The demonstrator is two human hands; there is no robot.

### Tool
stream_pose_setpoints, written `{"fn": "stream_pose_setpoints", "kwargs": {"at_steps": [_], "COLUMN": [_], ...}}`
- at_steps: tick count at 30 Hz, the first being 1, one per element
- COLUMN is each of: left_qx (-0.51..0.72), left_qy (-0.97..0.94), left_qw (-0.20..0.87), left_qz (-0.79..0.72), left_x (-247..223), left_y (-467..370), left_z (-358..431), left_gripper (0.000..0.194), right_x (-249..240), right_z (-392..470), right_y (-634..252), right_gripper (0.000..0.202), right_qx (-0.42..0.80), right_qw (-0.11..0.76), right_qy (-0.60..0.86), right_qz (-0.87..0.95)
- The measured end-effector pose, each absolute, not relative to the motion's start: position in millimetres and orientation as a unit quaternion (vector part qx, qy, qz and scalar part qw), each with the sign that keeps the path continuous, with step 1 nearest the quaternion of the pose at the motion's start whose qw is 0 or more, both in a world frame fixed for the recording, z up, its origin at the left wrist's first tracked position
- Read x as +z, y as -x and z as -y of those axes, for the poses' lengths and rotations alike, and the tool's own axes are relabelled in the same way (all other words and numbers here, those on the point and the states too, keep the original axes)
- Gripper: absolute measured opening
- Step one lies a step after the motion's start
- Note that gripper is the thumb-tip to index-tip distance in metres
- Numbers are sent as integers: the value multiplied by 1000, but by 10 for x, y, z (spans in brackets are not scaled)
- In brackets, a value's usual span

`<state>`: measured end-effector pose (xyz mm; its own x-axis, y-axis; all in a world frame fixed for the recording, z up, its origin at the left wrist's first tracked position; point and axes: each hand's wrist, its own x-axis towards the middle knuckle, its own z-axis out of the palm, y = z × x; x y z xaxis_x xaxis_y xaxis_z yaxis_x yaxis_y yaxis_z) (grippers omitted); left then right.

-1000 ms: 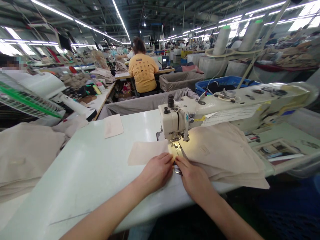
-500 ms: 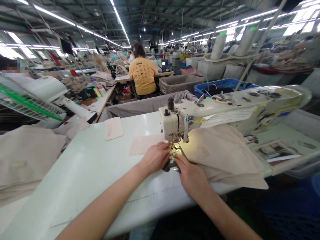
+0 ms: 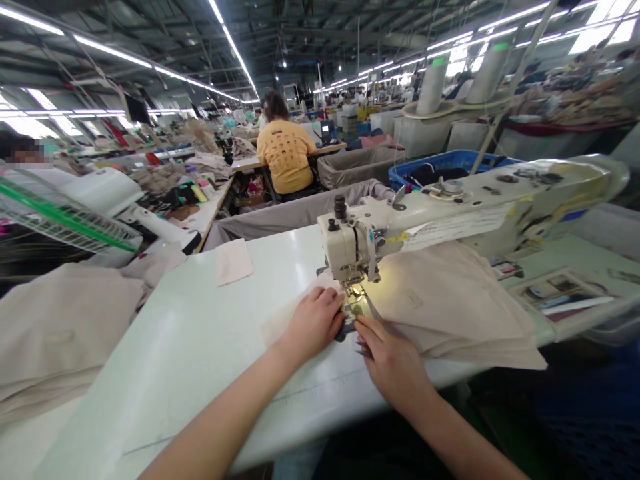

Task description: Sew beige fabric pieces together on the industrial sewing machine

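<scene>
My left hand [image 3: 316, 321] is beside the needle area of a sewing machine [image 3: 345, 250], its fingers closed on the edge of a small beige fabric piece [image 3: 278, 323]. That piece is blurred and partly under the hand. Just right of the presser foot, my right hand [image 3: 393, 360] has thumb and forefinger pinched close to the needle plate. Dark pointed blades, which look like thread snips [image 3: 361, 348], stick out from under its fingers; their handle is hidden. A stack of larger beige fabric panels [image 3: 450, 303] lies to the right, beneath the machine arm.
Another small beige piece [image 3: 234, 262] lies on the pale table [image 3: 200, 353]. Beige panels [image 3: 65, 320] are piled at the left, near a white fan [image 3: 100, 200]. Behind the table are a grey cloth-lined bin [image 3: 300, 217], a blue basket [image 3: 450, 163] and a seated person [image 3: 287, 157].
The small fabric piece at my left hand has shifted and turned toward me, its outer edge now blurred. My left fingers have spread over it slightly. The snips' blades show more clearly.
</scene>
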<state>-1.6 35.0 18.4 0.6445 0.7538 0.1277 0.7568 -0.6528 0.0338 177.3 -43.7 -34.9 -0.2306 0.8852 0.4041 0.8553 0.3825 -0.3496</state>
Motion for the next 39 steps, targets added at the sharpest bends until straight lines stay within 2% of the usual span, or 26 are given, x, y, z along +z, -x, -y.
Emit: {"fn": "stream_pose_setpoints", "kwargs": {"at_steps": [4, 14, 17, 21, 24, 29, 39], "left_qx": [-34, -29, -7, -4, -21, -39, -75], "left_qy": [919, 920, 911, 879, 879, 916, 909], "left_qw": [-19, -10, 15, 41, 44, -11, -54], "left_qz": [393, 391, 413, 475, 473, 400, 406], "left_x": [220, 194, 208, 168, 109, 75, 18], "left_y": [-102, -138, -130, -30, 114, 307, 337], "left_z": [-71, 36, 42, -122, -389, -750, -808], "left_gripper": [13, 15, 23, 50, 47, 44, 45], "right_x": [-296, -221, -209, -220, -240, -267, -329], "right_z": [485, 518, 528, 545, 526, 457, 446], "right_y": [-1827, -1887, -1869, -1852, -1836, -1792, -1771], "right_gripper": [46, 46, 44, 44, 43, 40, 41], "right_qx": [37, 65, 71, 81, 78, 65, 64], "right_qw": [293, 230, 223, 221, 226, 237, 264], "right_qy": [551, 557, 555, 548, 549, 534, 528], "right_qz": [781, 795, 799, 803, 801, 809, 805]}}
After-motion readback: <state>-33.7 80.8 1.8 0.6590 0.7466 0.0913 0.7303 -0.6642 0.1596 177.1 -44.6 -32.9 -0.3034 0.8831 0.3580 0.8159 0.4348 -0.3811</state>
